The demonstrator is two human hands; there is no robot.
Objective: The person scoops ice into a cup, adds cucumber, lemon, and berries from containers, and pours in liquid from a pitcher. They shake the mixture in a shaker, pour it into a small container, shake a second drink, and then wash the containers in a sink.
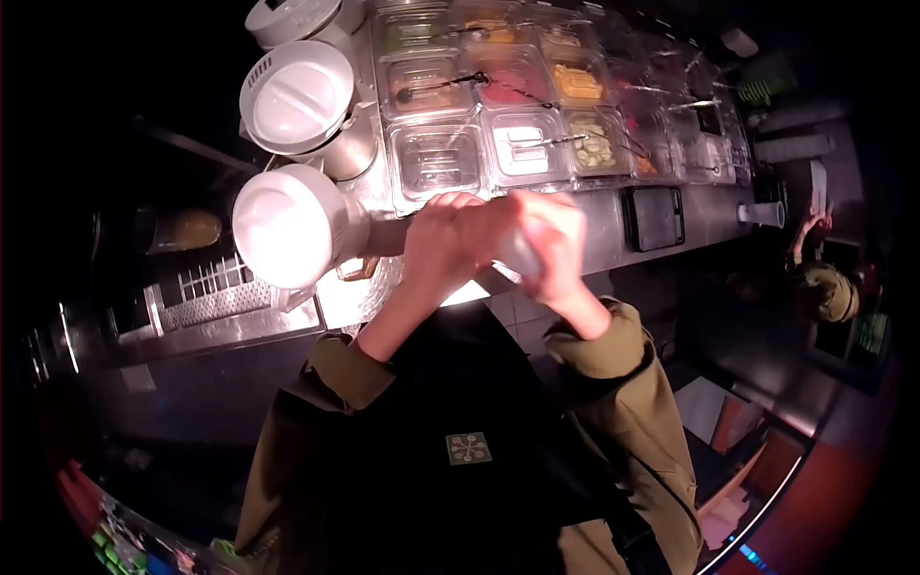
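My left hand and my right hand meet over the front edge of the steel counter. The right hand is smeared by motion, its fingers closed around a pale, whitish object whose kind I cannot make out. Curled fingers of the left hand press in against the right, and what they grip is hidden. Just left of the left hand stands a white lidded pitcher. Directly beyond both hands are clear lidded food containers.
More white-lidded containers line the counter's left end. Tongs lie across the food containers. A black tray and a white cup sit farther right. A perforated metal drip tray is at left. Another person works at far right.
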